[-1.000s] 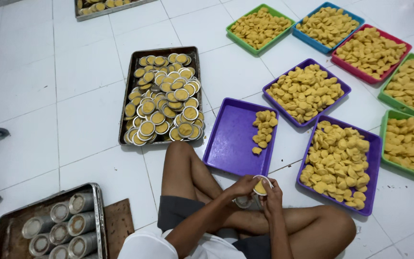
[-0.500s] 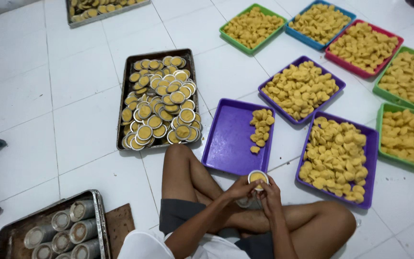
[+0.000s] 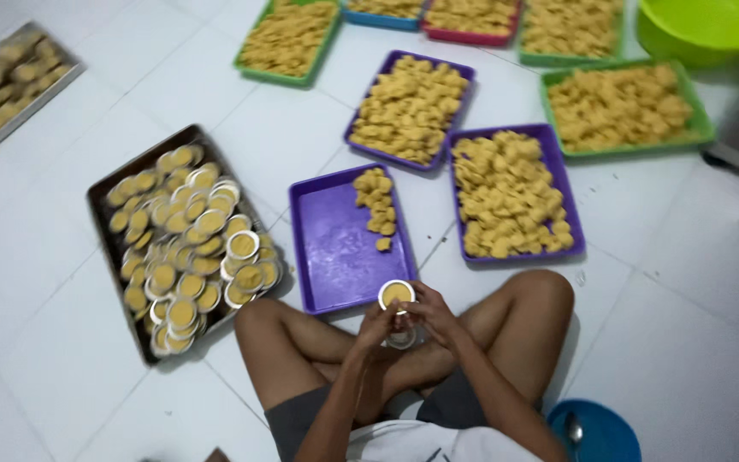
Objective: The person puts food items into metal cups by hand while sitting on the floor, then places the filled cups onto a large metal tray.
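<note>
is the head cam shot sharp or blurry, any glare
Head view: soft motion blur throughout, worst at the left-edge tray; even indoor light with mild sheen on the white floor tiles, no hard shadows; the small round mould between the left hand and right hand stays readable.

Both hands, left hand (image 3: 378, 323) and right hand (image 3: 432, 313), hold a small filled tin mould (image 3: 396, 294) beside the purple tray (image 3: 335, 248).

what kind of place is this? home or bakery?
Likely a home or small pastry kitchen: the person sits on a white tiled floor among plastic trays of yellow pastries and a metal baking tray of filled round moulds.
</note>
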